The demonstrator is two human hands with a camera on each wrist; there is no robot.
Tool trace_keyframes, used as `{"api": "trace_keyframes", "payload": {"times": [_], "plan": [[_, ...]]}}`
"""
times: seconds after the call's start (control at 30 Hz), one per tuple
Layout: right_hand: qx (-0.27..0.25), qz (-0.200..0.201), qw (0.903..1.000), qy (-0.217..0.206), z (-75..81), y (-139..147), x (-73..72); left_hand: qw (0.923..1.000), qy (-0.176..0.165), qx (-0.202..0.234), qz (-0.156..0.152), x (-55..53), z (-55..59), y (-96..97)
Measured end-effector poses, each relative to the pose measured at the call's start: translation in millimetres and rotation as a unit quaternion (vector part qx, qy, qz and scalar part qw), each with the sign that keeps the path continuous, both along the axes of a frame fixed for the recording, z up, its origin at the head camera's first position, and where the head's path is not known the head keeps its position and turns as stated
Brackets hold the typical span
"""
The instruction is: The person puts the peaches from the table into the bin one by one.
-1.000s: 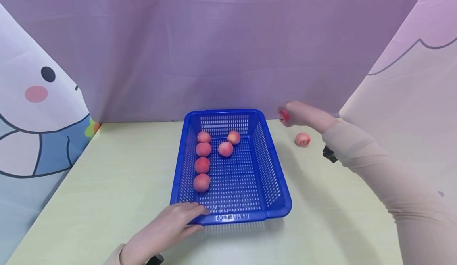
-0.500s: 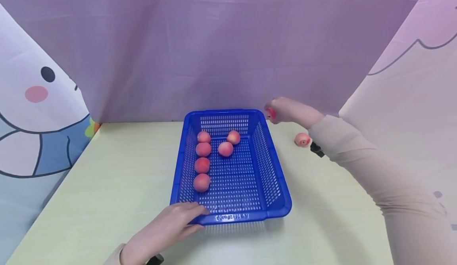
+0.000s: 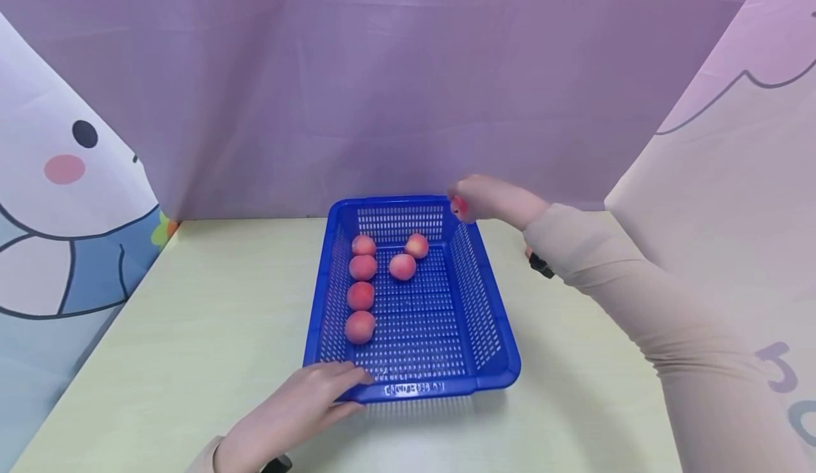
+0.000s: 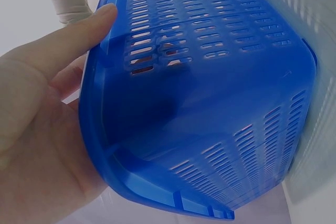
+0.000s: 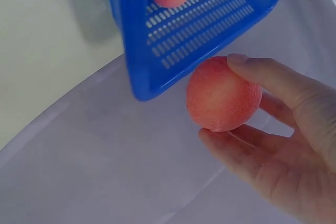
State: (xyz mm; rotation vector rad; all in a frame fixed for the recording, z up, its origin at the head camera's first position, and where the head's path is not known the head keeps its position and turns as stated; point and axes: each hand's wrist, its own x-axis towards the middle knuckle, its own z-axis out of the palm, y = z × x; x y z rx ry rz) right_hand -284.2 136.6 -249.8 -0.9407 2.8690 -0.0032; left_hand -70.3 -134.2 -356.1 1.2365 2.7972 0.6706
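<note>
A blue plastic basket with slotted walls stands on the table. Inside it, several peaches form a column along the left wall, and two more, a paler peach and a pink peach, lie right of that column toward the back. My left hand grips the front rim near its left corner, thumb outside the wall in the left wrist view. My right hand holds a reddish peach between thumb and fingers, raised over the basket's back right corner.
Right of the basket another peach lies on the table, mostly hidden behind my right sleeve. A purple cloth backdrop rises close behind the basket, with printed cloth panels at both sides.
My right hand has carried its peach leftward from beside the basket to its back right corner. The sleeve now covers most of the peach on the table. My left hand stays put.
</note>
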Motion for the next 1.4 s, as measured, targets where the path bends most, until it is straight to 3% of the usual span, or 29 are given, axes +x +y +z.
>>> {"api": "trace_keyframes", "payload": {"times": [0.43, 1.07, 1.4], "plan": [[0.025, 0.035, 0.9991, -0.002, -12.7, -31, 3.1, 1.0, 0.004, 0.005, -0.004, -0.9, -1.5, 0.1], [0.032, 0.013, 0.9964, -0.078, -31.4, -67, 10.9, 0.9999, 0.012, 0.011, -0.004, -0.1, -1.6, -1.4], [0.038, 0.027, 0.9964, -0.07, -40.5, -76, 18.4, 0.9999, 0.01, 0.007, 0.0, -0.5, -2.1, -1.9]]}}
